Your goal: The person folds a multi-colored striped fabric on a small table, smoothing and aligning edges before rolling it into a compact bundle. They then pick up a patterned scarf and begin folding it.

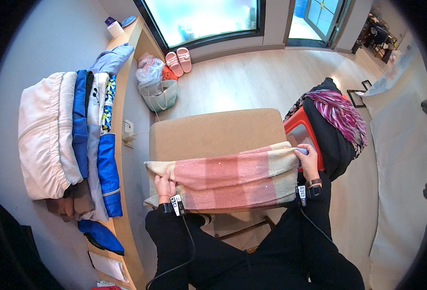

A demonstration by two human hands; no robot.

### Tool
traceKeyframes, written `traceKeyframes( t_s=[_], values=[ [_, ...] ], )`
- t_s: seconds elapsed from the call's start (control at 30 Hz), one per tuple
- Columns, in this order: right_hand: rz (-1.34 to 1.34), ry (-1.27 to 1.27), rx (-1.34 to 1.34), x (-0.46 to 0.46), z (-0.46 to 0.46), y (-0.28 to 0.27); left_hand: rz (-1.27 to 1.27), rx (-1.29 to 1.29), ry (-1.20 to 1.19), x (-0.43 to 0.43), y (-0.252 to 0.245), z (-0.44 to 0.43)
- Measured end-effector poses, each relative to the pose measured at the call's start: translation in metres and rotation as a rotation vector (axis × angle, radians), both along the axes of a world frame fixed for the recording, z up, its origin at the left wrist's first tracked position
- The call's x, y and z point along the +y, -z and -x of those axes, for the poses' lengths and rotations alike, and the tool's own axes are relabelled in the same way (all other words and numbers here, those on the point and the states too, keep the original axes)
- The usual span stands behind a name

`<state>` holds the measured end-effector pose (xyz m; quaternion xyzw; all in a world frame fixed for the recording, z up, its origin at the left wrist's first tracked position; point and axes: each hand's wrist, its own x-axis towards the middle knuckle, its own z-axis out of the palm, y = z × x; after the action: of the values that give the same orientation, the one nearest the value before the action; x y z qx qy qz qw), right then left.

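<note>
A pink and cream checked cloth (231,174) lies in a long strip across the near part of a tan padded bench (213,134), with soft creases along its length. At its left end, my left hand (165,186) pinches the cream edge between thumb and fingers. My right hand (307,159) grips the cloth's upper right corner, where a small bluish-purple patch shows by the fingertips. Dark device straps sit on both wrists, each with a cable. The cloth's near edge reaches the front of the bench, close to my knees.
Folded clothes (68,141) are stacked along a wooden shelf (126,217) on the left. To the right, a red plastic stool (302,121) stands beside a heap of dark clothing with a magenta scarf (338,112). Beyond the bench are a bag (161,96) and pink slippers (179,61).
</note>
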<state>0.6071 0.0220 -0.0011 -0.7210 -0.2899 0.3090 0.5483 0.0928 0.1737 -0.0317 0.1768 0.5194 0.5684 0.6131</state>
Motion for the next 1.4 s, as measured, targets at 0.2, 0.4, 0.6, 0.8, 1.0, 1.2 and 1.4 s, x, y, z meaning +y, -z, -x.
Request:
traceKeyframes(
  t_s=[0.2,0.4,0.6,0.8,1.0,1.2,1.4],
  values=[
    [0.076,-0.001,0.221,0.008,-0.003,0.024,-0.006,0.021,-0.044,-0.001,0.017,0.003],
    [-0.119,0.009,0.252,0.012,-0.017,0.033,-0.138,0.341,-0.019,0.004,0.017,0.013],
    [0.245,-0.043,0.139,0.008,-0.019,0.072,-0.320,1.448,-0.153,-0.036,-0.023,-0.050],
    [0.226,-0.127,0.664,0.004,-0.022,0.101,0.420,1.556,0.068,-0.044,-0.023,-0.079],
    [0.106,-0.047,0.891,-0.001,-0.017,0.103,-0.037,0.906,0.114,-0.022,-0.003,-0.053],
    [-0.128,0.381,0.893,0.008,-0.022,0.106,-0.163,0.929,-0.051,-0.020,-0.004,-0.045],
    [0.096,0.628,0.846,-0.009,-0.025,0.123,-0.076,0.910,-0.043,-0.014,0.023,-0.040]
  ],
)
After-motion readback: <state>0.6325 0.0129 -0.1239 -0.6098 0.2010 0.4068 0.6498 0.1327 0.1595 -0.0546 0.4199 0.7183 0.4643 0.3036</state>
